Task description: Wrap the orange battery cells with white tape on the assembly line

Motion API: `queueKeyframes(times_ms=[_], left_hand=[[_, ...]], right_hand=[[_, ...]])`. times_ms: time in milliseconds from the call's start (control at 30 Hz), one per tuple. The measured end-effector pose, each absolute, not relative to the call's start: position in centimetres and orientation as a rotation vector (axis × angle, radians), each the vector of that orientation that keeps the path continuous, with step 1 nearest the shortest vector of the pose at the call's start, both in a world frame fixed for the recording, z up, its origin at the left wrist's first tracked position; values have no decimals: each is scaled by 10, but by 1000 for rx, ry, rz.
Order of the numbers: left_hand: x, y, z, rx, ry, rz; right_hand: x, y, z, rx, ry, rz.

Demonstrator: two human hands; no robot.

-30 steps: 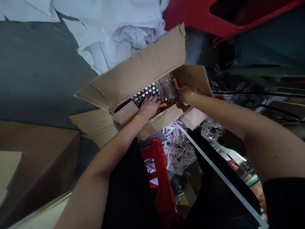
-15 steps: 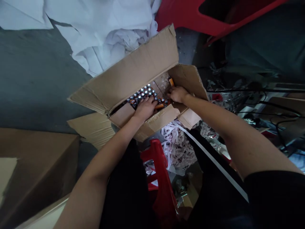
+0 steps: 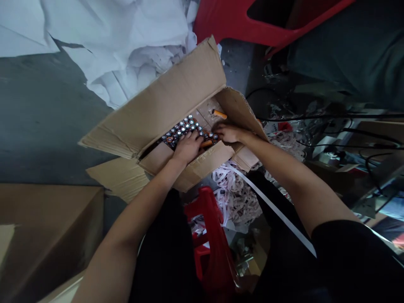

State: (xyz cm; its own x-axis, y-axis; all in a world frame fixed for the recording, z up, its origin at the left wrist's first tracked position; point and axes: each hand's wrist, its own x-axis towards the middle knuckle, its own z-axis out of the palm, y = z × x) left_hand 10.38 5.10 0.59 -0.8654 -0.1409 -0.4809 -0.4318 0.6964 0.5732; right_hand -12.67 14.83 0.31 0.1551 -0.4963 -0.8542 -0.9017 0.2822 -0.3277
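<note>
Inside an open cardboard box [image 3: 164, 101] stand many battery cells [image 3: 188, 125], packed upright with silver ends up and orange sides. My left hand [image 3: 188, 147] rests on top of them, its fingers spread over the cells. An orange cell [image 3: 206, 144] lies on its side by the left fingertips. At the right edge of the group, my right hand [image 3: 229, 132] reaches toward the cells with fingers stretched out; its fingertips are partly hidden. Another single orange cell [image 3: 219, 114] lies on the box bottom behind the right hand.
White sheets [image 3: 126, 33] lie on the floor beyond the box. A red plastic stool [image 3: 227, 25] stands at the back and another red seat [image 3: 210, 223] between my legs. Shredded paper [image 3: 240, 202] lies below the box. Black cables [image 3: 331, 117] run at right, a brown carton [image 3: 53, 219] at left.
The single orange cell near the right wall was tilted and now lies flatter. My right hand has shifted slightly against the cells. The whole view has moved a little.
</note>
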Motion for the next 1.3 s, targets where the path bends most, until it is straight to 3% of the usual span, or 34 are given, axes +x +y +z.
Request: queueKeyframes(times_ms=[367,700,900,1067,1167,1300], left_hand=[[103,52,5,-429,2523,967],[105,52,6,-437,2549,978],[106,55,5,-468,2556,974],[105,52,3,-515,2520,998],[103,50,5,-492,2491,980],[99,47,6,-484,2460,996]], right_hand=[[-122,122,14,-1360,1259,712],[-119,121,39,-1221,1659,895],[-105,111,23,-1183,2078,576],[-96,102,10,-1035,2101,337],[-101,123,57,-915,1946,4],[-122,195,159,-737,1613,-612]])
